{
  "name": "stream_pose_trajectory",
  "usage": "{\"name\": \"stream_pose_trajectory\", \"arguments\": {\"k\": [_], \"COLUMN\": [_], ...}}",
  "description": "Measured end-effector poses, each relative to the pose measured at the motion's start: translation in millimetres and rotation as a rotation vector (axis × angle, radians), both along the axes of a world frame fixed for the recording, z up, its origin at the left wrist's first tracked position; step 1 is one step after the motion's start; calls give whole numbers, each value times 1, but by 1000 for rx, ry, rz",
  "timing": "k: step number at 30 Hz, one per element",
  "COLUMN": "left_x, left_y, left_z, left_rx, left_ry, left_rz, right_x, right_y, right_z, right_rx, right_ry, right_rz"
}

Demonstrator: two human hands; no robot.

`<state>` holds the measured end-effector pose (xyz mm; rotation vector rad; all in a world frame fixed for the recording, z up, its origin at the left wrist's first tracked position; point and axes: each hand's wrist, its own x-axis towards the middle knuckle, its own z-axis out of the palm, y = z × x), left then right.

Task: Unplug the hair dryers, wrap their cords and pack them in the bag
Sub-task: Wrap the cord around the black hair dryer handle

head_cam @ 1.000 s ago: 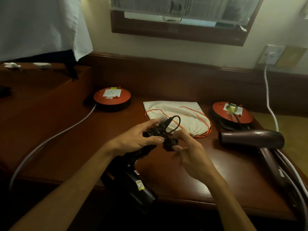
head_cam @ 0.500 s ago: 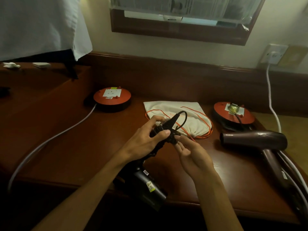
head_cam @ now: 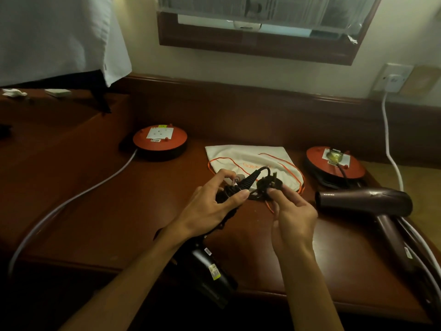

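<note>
- Left hand: fingers curled round handle end of black hair dryer, thumb and forefinger clamping wrapped black cord near its ribbed strain relief.
- Right hand: fingertips pinching black plug at cord's free end, prongs pointing up and away; palm turned toward left hand.
- Both hands held close together above front half of wooden counter, just in front of bag.
- Black dryer body hanging down and toward camera, below left wrist, past counter's front edge; yellow-green sticker visible on barrel.
- White drawstring bag lying flat at counter centre, behind hands; orange drawstring looped loose over and around it.
- Second hair dryer, dark maroon, lying on its side at right of counter, nozzle pointing left, handle running toward front right corner; apart from right hand.
- Right extension reel, red-topped, behind maroon dryer; a plug seated in its socket, dark cable leading off toward dryer.
- Left extension reel, red-topped, at left rear; socket face bare, pale cable sweeping off it to counter's left front edge.
- White wall plug in socket plate at upper right, white lead dropping down behind right reel.
- White cloth hanging at upper left; framed mirror on wall above.
</note>
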<state>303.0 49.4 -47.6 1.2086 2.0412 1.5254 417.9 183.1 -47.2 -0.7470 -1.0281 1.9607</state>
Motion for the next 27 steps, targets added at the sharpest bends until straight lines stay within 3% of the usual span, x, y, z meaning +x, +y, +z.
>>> {"name": "stream_pose_trajectory", "arguments": {"k": [7, 18, 23, 27], "left_x": [-3, -11, -8, -13], "left_y": [-2, 5, 9, 12], "left_z": [2, -11, -18, -14], "left_rx": [27, -35, -72, -88], "left_ry": [-40, 52, 250, 243], "left_rz": [-29, 127, 219, 142], "right_x": [2, 2, 4, 2], "right_y": [7, 13, 5, 8], "right_z": [0, -8, -17, -19], "right_rx": [-14, 209, 189, 141], "right_ry": [-54, 7, 77, 100], "right_rz": [334, 330, 258, 309]}}
